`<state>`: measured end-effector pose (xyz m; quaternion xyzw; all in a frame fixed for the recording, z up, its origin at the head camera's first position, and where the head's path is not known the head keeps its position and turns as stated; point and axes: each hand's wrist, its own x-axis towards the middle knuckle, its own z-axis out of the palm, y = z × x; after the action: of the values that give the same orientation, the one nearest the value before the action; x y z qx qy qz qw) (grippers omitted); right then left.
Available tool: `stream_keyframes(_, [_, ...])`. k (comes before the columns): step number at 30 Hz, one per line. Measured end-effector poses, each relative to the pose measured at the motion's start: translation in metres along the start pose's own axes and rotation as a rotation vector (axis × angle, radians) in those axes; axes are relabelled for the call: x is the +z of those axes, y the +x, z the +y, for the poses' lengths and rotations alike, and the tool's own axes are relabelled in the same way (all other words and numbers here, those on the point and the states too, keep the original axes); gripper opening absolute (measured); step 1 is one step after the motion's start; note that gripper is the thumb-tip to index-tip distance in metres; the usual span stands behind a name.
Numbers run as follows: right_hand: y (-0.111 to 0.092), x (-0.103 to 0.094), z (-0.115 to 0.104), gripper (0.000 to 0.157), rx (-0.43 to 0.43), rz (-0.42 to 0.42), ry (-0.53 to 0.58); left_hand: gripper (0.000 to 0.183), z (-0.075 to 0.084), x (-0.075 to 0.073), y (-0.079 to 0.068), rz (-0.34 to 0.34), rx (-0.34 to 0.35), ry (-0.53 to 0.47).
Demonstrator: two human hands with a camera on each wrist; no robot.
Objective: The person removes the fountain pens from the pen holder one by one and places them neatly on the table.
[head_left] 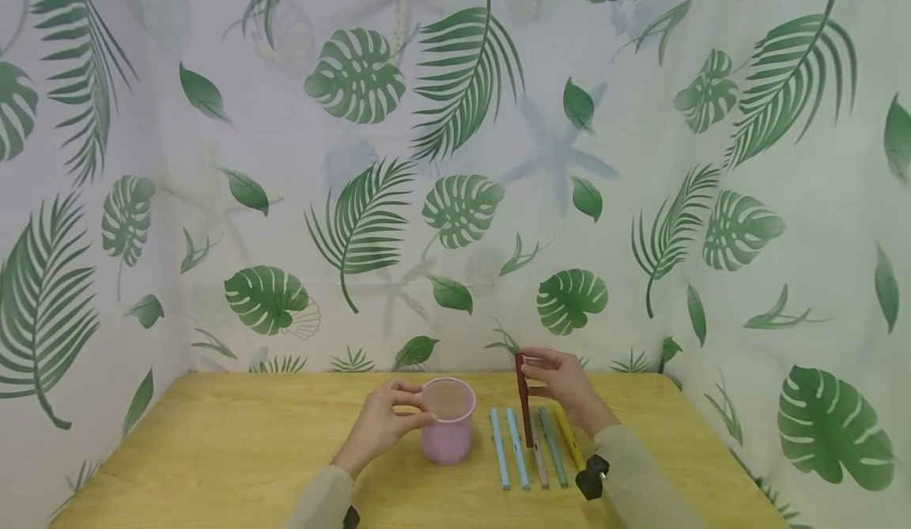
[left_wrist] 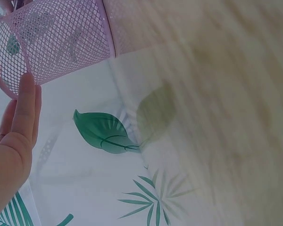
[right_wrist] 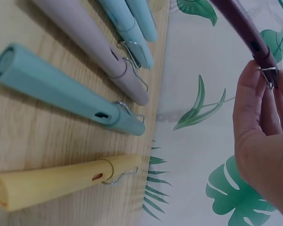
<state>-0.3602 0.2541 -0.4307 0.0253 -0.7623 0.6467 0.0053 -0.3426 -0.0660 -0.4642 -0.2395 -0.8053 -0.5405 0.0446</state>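
Note:
My left hand (head_left: pixel 384 425) pinches the near-left rim of a pink mesh pen holder (head_left: pixel 446 442), which stands upright on the table. In the left wrist view the fingers (left_wrist: pixel 24 110) lie against the rim of the holder (left_wrist: pixel 68 37). My right hand (head_left: pixel 568 387) holds a dark red pen (head_left: pixel 523 402) by its clip end, with the other end hanging down above the row of pens. The right wrist view shows fingertips and thumb round the cap of that pen (right_wrist: pixel 243 28). Nothing can be made out inside the holder.
Right of the holder lie two light blue pens (head_left: pixel 500 450), a mauve pen (head_left: pixel 541 466), a green pen (head_left: pixel 553 446) and a yellow pen (head_left: pixel 569 438), side by side on the wooden table (head_left: pixel 235 450). Leaf-printed curtains (head_left: pixel 455 292) surround the table's back and sides.

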Motion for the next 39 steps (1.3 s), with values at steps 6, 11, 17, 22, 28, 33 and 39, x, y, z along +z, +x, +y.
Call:
stream_keyframes(6, [-0.001, -0.006, 0.005, 0.042, 0.015, -0.041, -0.048, 0.012, 0.001, -0.001, 0.000, -0.011, -0.013, 0.002])
stream_keyframes(11, [-0.001, -0.012, 0.010, 0.041, 0.022, -0.082, -0.082, 0.012, 0.002, -0.002, 0.000, -0.017, -0.026, 0.007])
stream_keyframes(17, [-0.003, -0.024, 0.014, 0.040, 0.043, -0.101, -0.111, 0.011, 0.003, -0.002, 0.000, -0.019, -0.027, 0.027])
stream_keyframes(22, [-0.006, -0.031, 0.015, 0.042, 0.073, -0.083, -0.121, 0.012, 0.002, -0.002, 0.000, -0.010, -0.024, 0.041])
stream_keyframes(28, [-0.006, -0.035, 0.019, 0.041, 0.111, -0.061, -0.131, 0.012, 0.001, -0.002, -0.001, -0.013, -0.024, 0.014])
stream_keyframes(33, [-0.006, -0.038, 0.022, 0.039, 0.113, -0.064, -0.116, 0.012, 0.000, -0.002, -0.001, -0.017, -0.021, 0.002])
stream_keyframes(39, [-0.007, -0.043, 0.023, 0.040, 0.132, -0.087, -0.102, 0.013, 0.000, -0.003, 0.000, -0.017, -0.011, 0.002])
